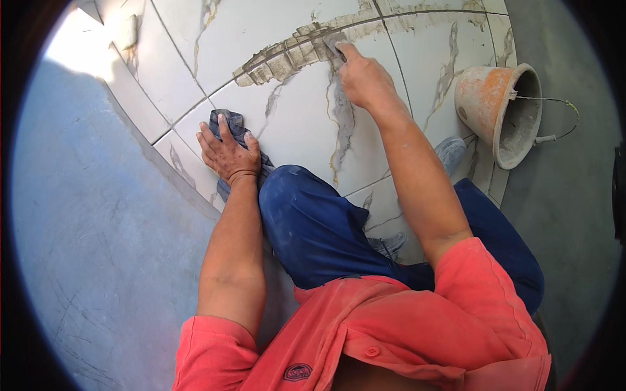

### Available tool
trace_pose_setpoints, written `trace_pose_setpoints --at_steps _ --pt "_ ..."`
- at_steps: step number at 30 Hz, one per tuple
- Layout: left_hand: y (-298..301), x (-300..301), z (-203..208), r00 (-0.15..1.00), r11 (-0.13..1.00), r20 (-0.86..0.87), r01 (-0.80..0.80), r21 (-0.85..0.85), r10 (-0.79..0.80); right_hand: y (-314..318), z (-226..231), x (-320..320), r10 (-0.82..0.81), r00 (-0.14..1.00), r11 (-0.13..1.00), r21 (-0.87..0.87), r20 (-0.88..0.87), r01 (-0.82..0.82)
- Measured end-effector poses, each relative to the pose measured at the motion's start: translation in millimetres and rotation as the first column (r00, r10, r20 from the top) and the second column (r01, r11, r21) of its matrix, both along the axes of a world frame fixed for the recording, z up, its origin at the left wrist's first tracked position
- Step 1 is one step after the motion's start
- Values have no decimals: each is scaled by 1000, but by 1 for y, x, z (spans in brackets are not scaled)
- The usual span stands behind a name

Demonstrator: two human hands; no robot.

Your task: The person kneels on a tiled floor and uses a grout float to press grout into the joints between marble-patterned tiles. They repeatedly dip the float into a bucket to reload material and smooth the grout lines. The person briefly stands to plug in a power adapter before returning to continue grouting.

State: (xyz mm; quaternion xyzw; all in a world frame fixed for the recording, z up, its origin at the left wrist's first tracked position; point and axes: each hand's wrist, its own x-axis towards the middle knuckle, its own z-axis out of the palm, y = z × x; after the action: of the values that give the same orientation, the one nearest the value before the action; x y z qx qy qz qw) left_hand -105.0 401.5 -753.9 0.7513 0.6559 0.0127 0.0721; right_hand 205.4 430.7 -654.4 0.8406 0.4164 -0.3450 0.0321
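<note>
My right hand [364, 75] grips a small grey scraper [334, 44], its blade against the joint between two rows of tiles. The fist covers the rest of that tool. Smeared grout [280, 64] lies along this joint in a curved grey-beige band, rough and streaked. My left hand [228, 151] rests palm down, fingers spread, on a crumpled dark blue-grey cloth [226, 118]. Under both hands are glossy white floor tiles [293, 124] with grey and gold marble veins.
A dirty orange-and-white bucket [481, 98] lies tipped at the right, its mouth facing right and its wire handle out. My bent knee [300, 202] is close to the left hand. Bare grey-blue floor [117, 228] borders the tiles at left. A small lump [130, 31] sits at upper left.
</note>
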Motion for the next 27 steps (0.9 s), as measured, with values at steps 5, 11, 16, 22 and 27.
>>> trace_pose_setpoints --at_steps 5,11,16,22,27 --pt "2 0 0 1000 1000 14 26 -3 -26 -61 45 19 -103 993 990 91 -60 108" --pt "8 -10 5 997 999 -73 12 37 -9 -130 207 130 -539 840 802 339 60 491" --pt "-5 12 7 997 1000 -81 5 11 -4 -202 254 241 -771 597 633 168 221 755" --pt "-5 4 -2 990 999 -140 24 33 -19 -210 112 313 -575 814 773 -274 79 572" --pt "-4 8 3 995 1000 -101 26 9 -25 -235 20 391 -227 917 973 38 329 228"
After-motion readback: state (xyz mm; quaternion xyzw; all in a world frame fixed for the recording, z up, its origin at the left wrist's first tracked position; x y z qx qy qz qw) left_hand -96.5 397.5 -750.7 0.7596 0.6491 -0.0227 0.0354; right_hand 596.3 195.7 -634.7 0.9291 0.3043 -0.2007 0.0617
